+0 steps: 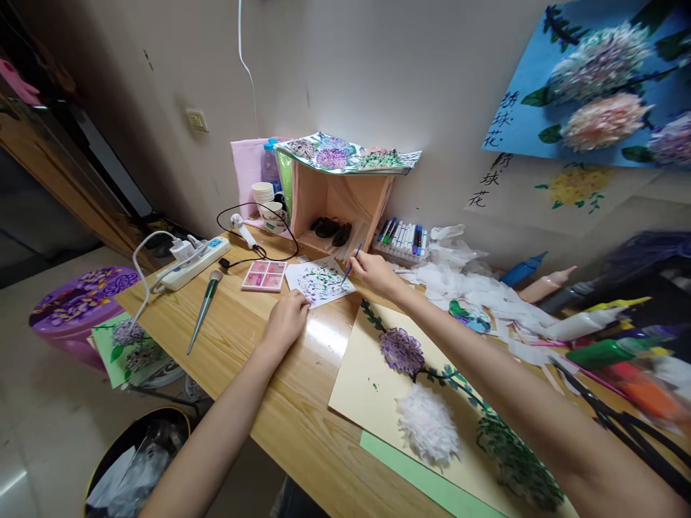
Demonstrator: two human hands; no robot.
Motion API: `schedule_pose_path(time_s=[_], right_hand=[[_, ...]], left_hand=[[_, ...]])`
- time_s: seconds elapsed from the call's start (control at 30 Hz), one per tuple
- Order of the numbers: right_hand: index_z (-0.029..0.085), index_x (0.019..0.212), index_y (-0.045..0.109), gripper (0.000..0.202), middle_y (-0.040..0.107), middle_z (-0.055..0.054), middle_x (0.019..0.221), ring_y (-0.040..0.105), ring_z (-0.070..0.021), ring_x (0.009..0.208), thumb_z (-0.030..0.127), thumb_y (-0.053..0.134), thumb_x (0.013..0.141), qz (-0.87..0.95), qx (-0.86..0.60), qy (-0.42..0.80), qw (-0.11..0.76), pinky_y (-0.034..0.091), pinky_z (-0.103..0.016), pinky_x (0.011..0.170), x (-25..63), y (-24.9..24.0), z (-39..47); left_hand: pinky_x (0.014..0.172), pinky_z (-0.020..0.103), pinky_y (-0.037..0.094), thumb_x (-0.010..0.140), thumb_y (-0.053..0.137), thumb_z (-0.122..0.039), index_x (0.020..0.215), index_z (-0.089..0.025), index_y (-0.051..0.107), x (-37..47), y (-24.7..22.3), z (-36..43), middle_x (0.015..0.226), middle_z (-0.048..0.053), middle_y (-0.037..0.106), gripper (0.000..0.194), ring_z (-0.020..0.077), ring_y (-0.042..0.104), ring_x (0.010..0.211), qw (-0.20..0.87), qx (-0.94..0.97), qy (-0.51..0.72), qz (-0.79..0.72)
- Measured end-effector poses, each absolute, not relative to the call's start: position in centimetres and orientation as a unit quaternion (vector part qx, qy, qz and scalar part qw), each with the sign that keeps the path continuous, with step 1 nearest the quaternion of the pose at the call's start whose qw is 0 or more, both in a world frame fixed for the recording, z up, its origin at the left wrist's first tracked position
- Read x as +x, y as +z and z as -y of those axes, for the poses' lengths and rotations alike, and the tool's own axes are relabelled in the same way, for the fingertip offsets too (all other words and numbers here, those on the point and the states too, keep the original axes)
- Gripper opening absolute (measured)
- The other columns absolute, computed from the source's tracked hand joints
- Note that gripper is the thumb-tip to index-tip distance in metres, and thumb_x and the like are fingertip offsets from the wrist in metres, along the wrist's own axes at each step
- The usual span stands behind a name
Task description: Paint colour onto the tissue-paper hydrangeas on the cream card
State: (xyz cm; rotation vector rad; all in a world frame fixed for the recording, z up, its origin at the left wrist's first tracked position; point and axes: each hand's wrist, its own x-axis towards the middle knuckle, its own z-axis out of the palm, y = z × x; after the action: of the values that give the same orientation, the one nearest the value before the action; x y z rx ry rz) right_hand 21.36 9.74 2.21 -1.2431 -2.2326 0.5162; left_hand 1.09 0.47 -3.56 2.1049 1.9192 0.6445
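My right hand (372, 272) pinches a thin blue paintbrush (353, 262), its tip at the right side of a small white sheet of paper (324, 280) speckled with green, purple and dark paint. At the sheet's lower left corner, my left hand (286, 318) presses the edge down with curled fingers. Under my right forearm lies a cream board (353, 374) bearing a purple flower (402, 350), a fluffy white flower (428, 424) and a dark green one (515, 460), joined by painted stems. A paint-smeared palette (471, 316) sits right of my right hand.
A pink palette case (264, 276), makeup brush (205, 309) and power strip (195, 262) occupy the left. Behind stand a wooden box (340, 198) and markers (402, 239). White paper scraps (464, 280), paint bottles (615, 351) and black scissors (610, 410) crowd the right.
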Motion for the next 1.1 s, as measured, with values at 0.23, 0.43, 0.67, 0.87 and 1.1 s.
schedule_pose_path(time_s=[0.23, 0.43, 0.67, 0.87, 1.1], right_hand=[[0.017, 0.096, 0.061, 0.027, 0.072, -0.007, 0.092, 0.068, -0.0182, 0.086, 0.034, 0.040, 0.096, 0.773, -0.455, 0.200, 0.395, 0.049, -0.029, 0.078, 28.8, 5.0, -7.2], [0.017, 0.087, 0.065, 0.035, 0.068, -0.006, 0.087, 0.061, -0.0154, 0.075, 0.043, 0.043, 0.094, 0.641, -0.556, 0.122, 0.515, 0.049, -0.029, 0.072, 42.4, 2.2, -0.9], [0.017, 0.087, 0.066, 0.038, 0.069, -0.007, 0.090, 0.062, -0.0184, 0.080, 0.041, 0.039, 0.096, 0.597, -0.607, 0.089, 0.516, 0.049, -0.032, 0.074, 47.1, -4.2, 3.5], [0.020, 0.085, 0.067, 0.038, 0.069, -0.007, 0.089, 0.062, -0.0203, 0.082, 0.042, 0.039, 0.096, 0.602, -0.592, 0.085, 0.528, 0.047, -0.036, 0.080, 46.7, -5.2, 3.2], [0.021, 0.085, 0.067, 0.038, 0.069, -0.006, 0.088, 0.064, -0.0194, 0.081, 0.043, 0.038, 0.097, 0.581, -0.575, 0.115, 0.565, 0.049, -0.033, 0.074, 47.1, -5.9, 3.0]], left_hand=[[0.085, 0.035, 0.048, 0.089, 0.044, -0.016, 0.084, -0.016, 0.067, 2.1, -2.9, 0.2, 0.097, 0.012, 0.067, 0.023, 0.0258, 0.063, 0.094, 0.095, 0.725, 0.252, -0.634], [0.084, 0.036, 0.049, 0.093, 0.036, -0.024, 0.100, -0.017, 0.061, 6.6, -2.2, 0.4, 0.104, 0.010, 0.063, 0.026, 0.0239, 0.063, 0.093, 0.130, 0.761, 0.296, -0.562], [0.089, 0.041, 0.047, 0.090, 0.035, -0.027, 0.097, -0.016, 0.060, 11.2, -3.0, -3.3, 0.104, 0.014, 0.063, 0.028, 0.0281, 0.059, 0.102, 0.141, 0.736, 0.355, -0.559], [0.079, 0.035, 0.047, 0.089, 0.035, -0.025, 0.089, -0.020, 0.057, 11.8, -3.2, -3.2, 0.095, 0.008, 0.064, 0.022, 0.0237, 0.060, 0.094, 0.108, 0.705, 0.416, -0.563], [0.073, 0.032, 0.046, 0.088, 0.042, -0.023, 0.086, -0.021, 0.059, 11.3, -3.4, -2.4, 0.086, 0.003, 0.063, 0.018, 0.0202, 0.060, 0.083, 0.094, 0.720, 0.448, -0.522]])
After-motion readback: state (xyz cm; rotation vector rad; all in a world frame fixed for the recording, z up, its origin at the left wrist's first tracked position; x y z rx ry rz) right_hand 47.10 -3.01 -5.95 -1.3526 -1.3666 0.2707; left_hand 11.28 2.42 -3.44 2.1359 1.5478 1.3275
